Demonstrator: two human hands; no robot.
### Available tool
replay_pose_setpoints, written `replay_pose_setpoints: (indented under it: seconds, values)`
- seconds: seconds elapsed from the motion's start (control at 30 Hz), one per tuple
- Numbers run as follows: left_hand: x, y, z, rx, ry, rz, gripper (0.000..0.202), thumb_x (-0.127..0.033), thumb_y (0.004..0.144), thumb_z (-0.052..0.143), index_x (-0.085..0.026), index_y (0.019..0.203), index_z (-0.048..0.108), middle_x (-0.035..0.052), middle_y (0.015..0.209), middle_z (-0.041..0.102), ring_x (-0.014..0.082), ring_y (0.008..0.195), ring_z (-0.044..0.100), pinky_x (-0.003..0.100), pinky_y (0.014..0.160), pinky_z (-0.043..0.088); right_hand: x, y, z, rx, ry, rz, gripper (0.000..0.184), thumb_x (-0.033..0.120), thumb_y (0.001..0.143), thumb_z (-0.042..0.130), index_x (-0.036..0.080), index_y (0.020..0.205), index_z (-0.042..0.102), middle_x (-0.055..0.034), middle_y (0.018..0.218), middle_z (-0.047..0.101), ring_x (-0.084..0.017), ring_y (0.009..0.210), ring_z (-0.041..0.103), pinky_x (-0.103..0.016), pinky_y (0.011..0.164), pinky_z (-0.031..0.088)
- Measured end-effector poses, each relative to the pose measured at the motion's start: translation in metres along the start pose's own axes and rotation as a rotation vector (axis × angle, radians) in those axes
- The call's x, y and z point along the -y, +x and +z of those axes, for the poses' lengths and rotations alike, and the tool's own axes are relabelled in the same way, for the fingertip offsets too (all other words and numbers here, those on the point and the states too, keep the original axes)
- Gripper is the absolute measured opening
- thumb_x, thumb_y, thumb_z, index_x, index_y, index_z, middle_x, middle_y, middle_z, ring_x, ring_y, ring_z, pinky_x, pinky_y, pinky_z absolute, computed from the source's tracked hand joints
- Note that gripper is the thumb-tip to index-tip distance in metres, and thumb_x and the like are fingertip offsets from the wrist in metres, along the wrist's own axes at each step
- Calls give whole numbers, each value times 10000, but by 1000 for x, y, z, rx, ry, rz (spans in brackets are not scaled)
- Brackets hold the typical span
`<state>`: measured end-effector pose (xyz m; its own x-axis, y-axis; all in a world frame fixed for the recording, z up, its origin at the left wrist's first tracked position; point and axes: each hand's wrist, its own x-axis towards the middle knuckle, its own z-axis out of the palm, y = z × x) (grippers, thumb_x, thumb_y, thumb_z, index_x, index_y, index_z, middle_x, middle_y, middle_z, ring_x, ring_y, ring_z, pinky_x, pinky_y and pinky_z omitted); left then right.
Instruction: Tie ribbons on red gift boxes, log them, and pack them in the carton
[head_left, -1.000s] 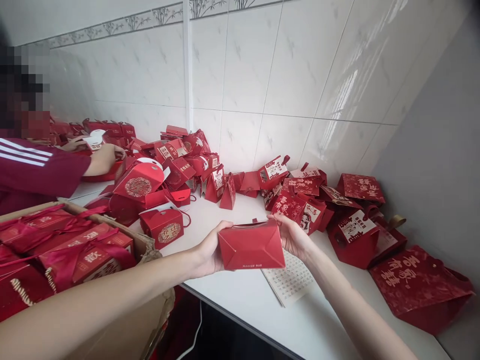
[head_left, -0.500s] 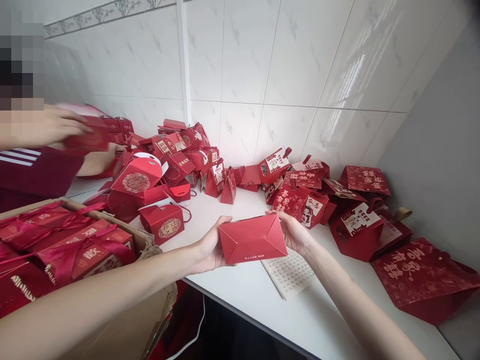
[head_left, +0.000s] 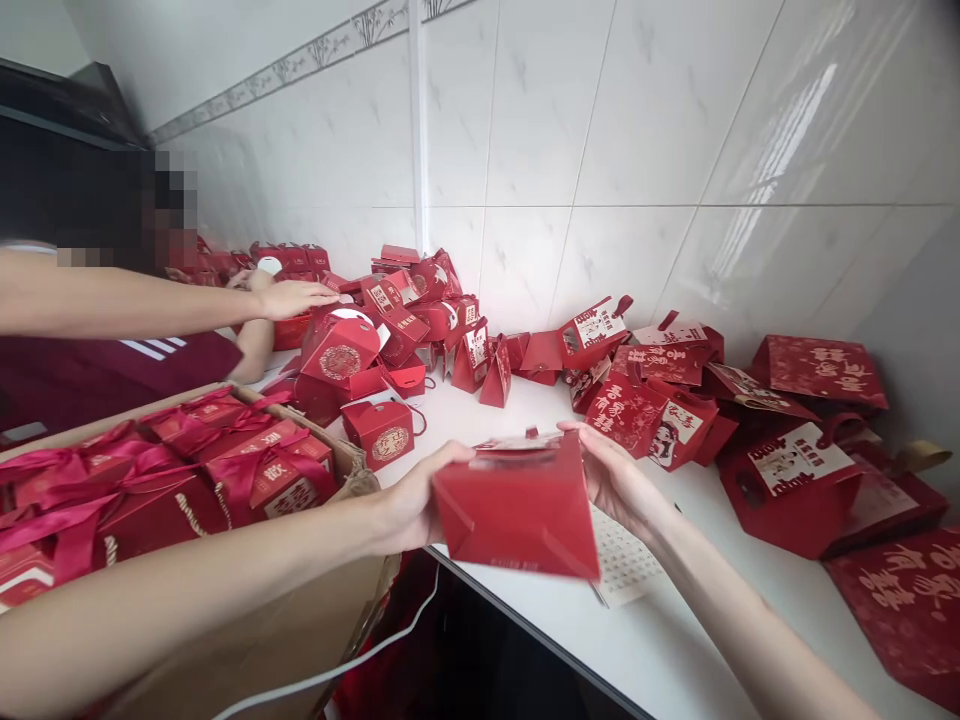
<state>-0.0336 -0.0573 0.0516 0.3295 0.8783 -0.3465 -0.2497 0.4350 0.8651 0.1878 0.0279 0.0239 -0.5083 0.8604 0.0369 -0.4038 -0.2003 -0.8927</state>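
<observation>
Red gift boxes point(head_left: 390, 440) are crowding the worktop point(head_left: 697, 650) along the tiled wall point(head_left: 622, 150), and a co-worker's hand point(head_left: 296, 298) is reaching to the heap on the left. A written paper point(head_left: 634, 572) is lying partly hidden behind the box being held. Closer in, an open carton point(head_left: 300, 640) is holding ribboned packages point(head_left: 274, 462), packed tightly. The left hand point(head_left: 411, 502) and right hand point(head_left: 621, 482) are gripping opposite sides of one red box point(head_left: 517, 520), keeping it up near the worktop's front edge.
</observation>
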Motion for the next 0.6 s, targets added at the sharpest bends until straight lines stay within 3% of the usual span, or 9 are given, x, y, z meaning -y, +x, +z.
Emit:
replay_pose_setpoints:
  seconds: [0.1,0.17,0.43,0.53,0.6]
  values:
    - [14,-24,-16,8,310,276,523,-337,707,667,-247,1179,461,64,1203,579,243,1085,566,361,869,479,3,-14,17,107,-108,-158,350,308,770,685,270,1096,564,-24,979,650,-155,792,638,-267,681,553]
    - [24,-37,-21,26,437,359,633,-307,722,671,-290,1273,361,84,1293,516,272,1145,530,422,908,464,5,-24,27,179,-197,-246,305,295,796,660,268,1087,576,-40,1046,633,-177,879,626,-294,729,546]
    - [38,-66,-8,-4,560,379,733,-303,723,678,-221,1315,253,149,1329,471,316,1207,469,504,983,402,12,-50,45,261,-435,-317,133,277,870,560,213,986,568,-51,984,642,-172,907,621,-313,815,530]
    - [37,-72,-3,0,594,328,745,-295,733,671,-231,1321,218,139,1351,447,301,1220,458,484,995,394,13,-55,46,258,-538,-358,165,269,903,487,228,1062,506,-57,1003,619,-168,903,618,-301,759,549]
    - [37,-74,0,-6,603,317,742,-296,736,665,-239,1320,211,131,1351,448,287,1208,471,466,997,397,11,-58,47,208,-674,-467,253,249,917,440,257,1170,436,-67,1080,576,-172,937,600,-301,735,557]
